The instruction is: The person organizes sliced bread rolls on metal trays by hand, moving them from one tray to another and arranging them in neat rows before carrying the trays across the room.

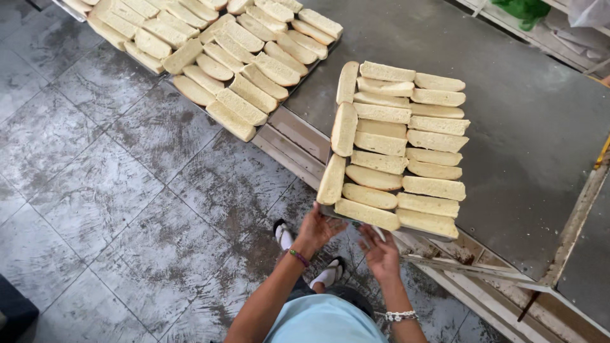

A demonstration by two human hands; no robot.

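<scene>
A metal tray (pixel 356 220) packed with several pale sliced bread pieces (pixel 406 146) rests on the grey metal table (pixel 527 121), its near edge sticking out over the table's corner. My left hand (pixel 319 227) grips that near edge from below at its left end. My right hand (pixel 379 249) sits just under the same edge, fingers curled, touching the tray's rim. A green bead bracelet is on my left wrist and a white bead bracelet on my right.
A second tray of bread slices (pixel 222 57) lies at the table's far left end, overhanging the edge. Grey tiled floor (pixel 114 178) spreads to the left. My sandalled feet (pixel 305 254) stand by the table's wooden frame (pixel 483 267). A green bag (pixel 524 9) sits top right.
</scene>
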